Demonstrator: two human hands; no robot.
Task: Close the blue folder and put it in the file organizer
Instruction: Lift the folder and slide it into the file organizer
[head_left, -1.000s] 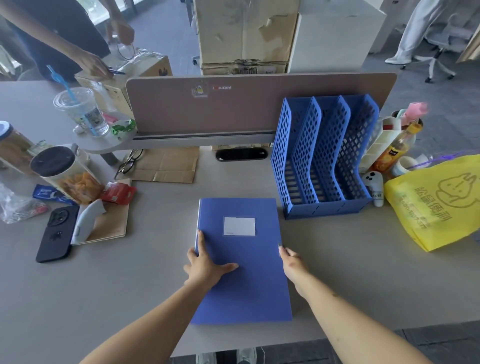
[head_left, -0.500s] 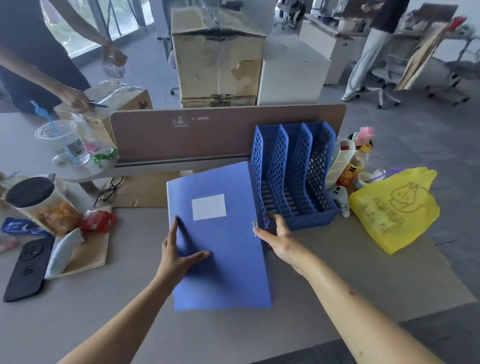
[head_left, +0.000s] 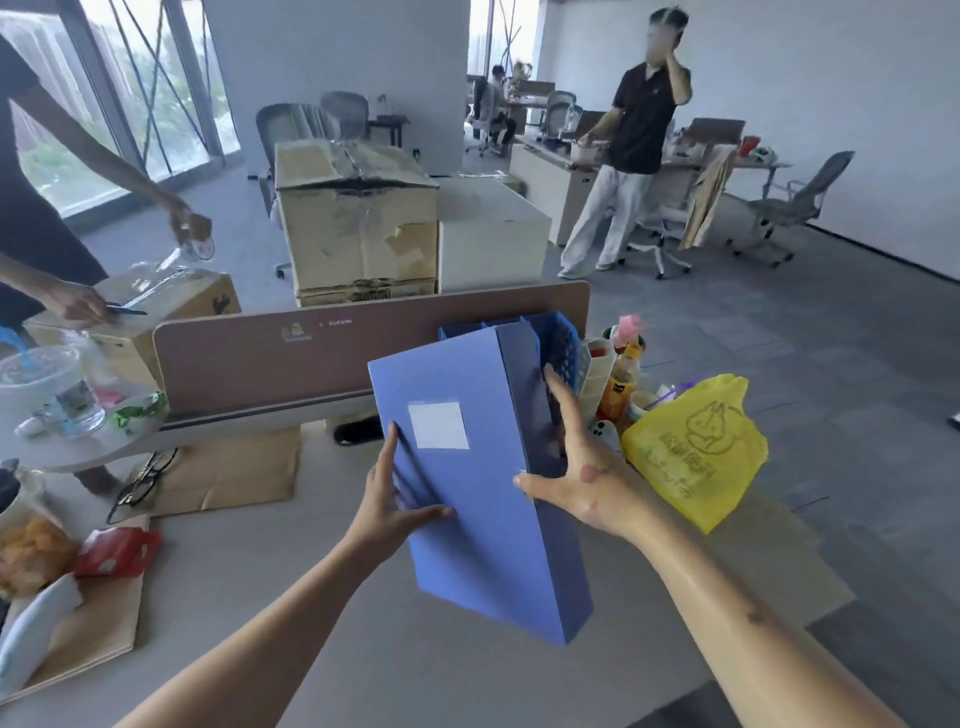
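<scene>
Blue folder (head_left: 483, 519) now raised upright between both hands, before file organizer (head_left: 563, 343).

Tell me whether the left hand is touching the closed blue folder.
Touching. The head view shows the left hand on the closed blue folder, thumb pressed across the front cover and fingers along its left edge, no gap visible.

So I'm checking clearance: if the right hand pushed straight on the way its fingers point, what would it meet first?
Probably the blue file organizer. The right hand grips the blue folder by its spine edge, fingers aimed up and away at the organizer's mesh wall just beyond, though depth is unclear.
</scene>
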